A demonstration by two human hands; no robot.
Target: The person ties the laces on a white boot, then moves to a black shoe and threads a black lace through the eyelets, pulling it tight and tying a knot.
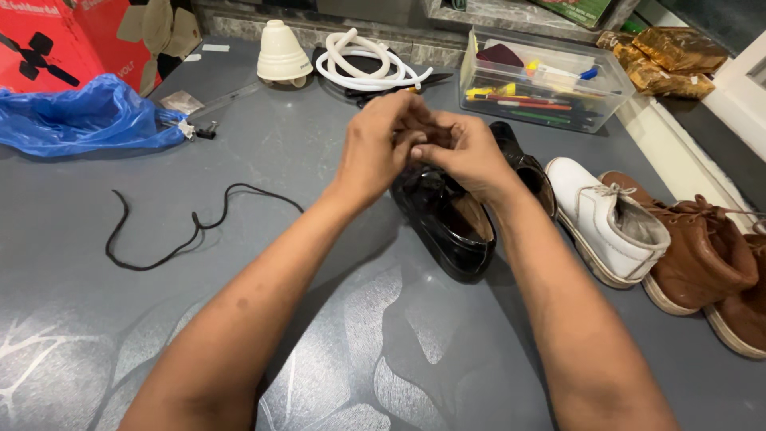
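Observation:
A glossy black shoe (448, 227) lies on the grey table (335, 319), heel toward me. My left hand (381, 144) and my right hand (463, 152) meet over its front part, fingers pinched together there; what they pinch is hidden by the fingers. A second black shoe (523, 164) sits just behind my right hand. A loose black shoelace (187, 227) lies curled on the table to the left, apart from both hands.
A white shoe (606, 219) and brown boots (702, 247) line up at the right. At the back stand a clear box of pens (542, 80), a coiled white hose (363, 64) and a cream cone-shaped object (281, 52). A blue plastic bag (80, 120) lies far left.

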